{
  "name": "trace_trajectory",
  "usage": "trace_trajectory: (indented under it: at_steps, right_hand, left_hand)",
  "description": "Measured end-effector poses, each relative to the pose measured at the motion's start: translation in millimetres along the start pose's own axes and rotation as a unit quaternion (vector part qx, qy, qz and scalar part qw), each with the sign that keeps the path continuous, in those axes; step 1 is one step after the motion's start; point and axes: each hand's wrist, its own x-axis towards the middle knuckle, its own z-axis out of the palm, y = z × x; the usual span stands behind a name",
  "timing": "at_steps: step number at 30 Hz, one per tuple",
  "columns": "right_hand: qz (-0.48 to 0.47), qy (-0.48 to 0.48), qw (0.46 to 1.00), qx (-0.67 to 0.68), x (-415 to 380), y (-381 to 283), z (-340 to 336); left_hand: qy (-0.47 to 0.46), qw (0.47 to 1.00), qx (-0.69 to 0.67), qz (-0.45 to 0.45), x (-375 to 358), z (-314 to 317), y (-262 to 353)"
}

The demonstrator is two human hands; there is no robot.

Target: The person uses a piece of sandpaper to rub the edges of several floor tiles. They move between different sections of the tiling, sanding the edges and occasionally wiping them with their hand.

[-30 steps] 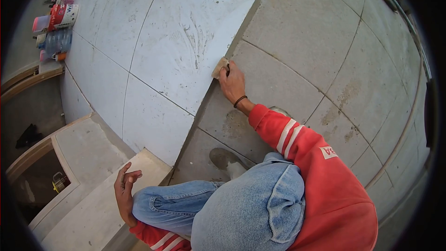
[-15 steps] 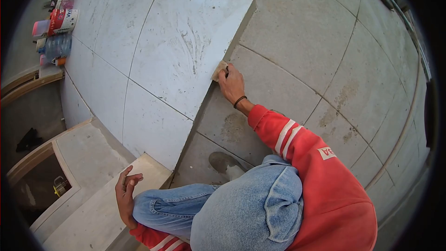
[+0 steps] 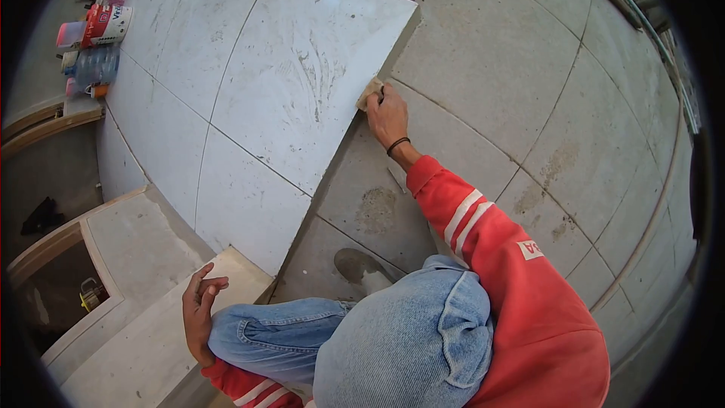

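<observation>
1. Along the edge of the white-tiled slab (image 3: pixel 249 91) that faces the grey floor tiles (image 3: pixel 483 45), the right hand (image 3: pixel 389 115) grips a tan sponge-like block (image 3: pixel 369 94), fingers bent around it; whether it is foam or something firmer, I cannot tell.
2. The block sits right at the slab's rim, so a push too far outward could carry it off the edge, and the knuckles could scrape the slab's side.
3. Near the block, on the slab's top, lie dark smears (image 3: pixel 321 68). Loose grit there, if caught under the block, could scratch the tile face or spread the dirt.
4. Near the slab's end closest to the person, the left hand (image 3: pixel 200 310) hangs beside the jeans (image 3: pixel 279 332), half curled and holding nothing. It braces on nothing visible, so a long reach could upset the person's balance.
5. Beside the slab, a shoe (image 3: pixel 355 264) rests near a stained patch (image 3: pixel 376 210) on the floor; if that is damp, the sole could slip.
</observation>
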Motion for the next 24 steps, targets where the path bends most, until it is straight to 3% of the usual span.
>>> trace_trajectory:
  at_steps: [1,3,4,6,9,12,14,16,17,19,20,22,23,24]
  right_hand:
    - [-0.011,-0.030,0.999,0.023,-32.4,3.6,7.4]
    - [-0.045,-0.202,0.978,-0.006,-84.4,21.2,14.4]
    - [-0.045,-0.202,0.978,-0.004,-87.0,26.0,15.0]
    - [-0.043,-0.184,0.981,0.036,-87.0,18.7,0.5]
    - [0.039,0.006,0.992,0.120,-10.3,24.2,-12.4]
    - [0.064,0.047,0.980,0.180,31.9,11.9,-30.7]
    - [0.075,-0.020,0.993,0.084,24.9,6.7,-16.5]
    - [-0.001,-0.108,0.994,0.027,-33.8,19.5,14.5]
    - [-0.037,-0.176,0.984,-0.002,-68.3,32.6,25.4]
    - [-0.001,-0.363,0.932,-0.010,-115.8,23.3,15.2]
    - [-0.012,-0.380,0.925,-0.012,-124.0,17.8,11.4]
    - [0.176,-0.433,0.873,0.139,-132.2,13.3,3.9]
    - [0.169,-0.455,0.865,0.129,-128.0,12.8,0.2]
    - [0.230,-0.439,0.843,0.210,-117.4,13.0,-4.9]
  left_hand:
    - [-0.005,1.000,0.006,0.003,2.7,1.1,3.7]
    - [-0.011,1.000,0.015,0.007,5.8,5.1,12.7]
    - [-0.017,1.000,0.024,0.010,7.4,5.2,15.5]
    - [-0.015,1.000,0.023,0.012,6.1,3.5,14.5]
    - [-0.005,1.000,-0.004,-0.010,-6.4,0.7,6.9]
    - [0.002,0.999,-0.030,-0.023,-7.6,-2.0,2.7]
    - [0.004,0.999,-0.030,-0.020,-5.1,-0.4,6.7]
    - [-0.009,1.000,-0.011,-0.016,0.5,2.6,18.6]
    - [-0.001,1.000,-0.014,-0.019,2.3,3.4,21.5]
    - [-0.019,1.000,-0.015,-0.005,4.9,4.4,24.7]
    - [-0.002,1.000,-0.023,-0.014,4.6,4.0,26.3]
    - [-0.026,0.999,0.003,-0.023,-2.7,1.0,30.5]
    - [-0.019,0.999,0.005,-0.037,-10.0,0.1,34.5]
    - [-0.003,0.999,-0.010,-0.049,-19.5,-3.8,33.8]
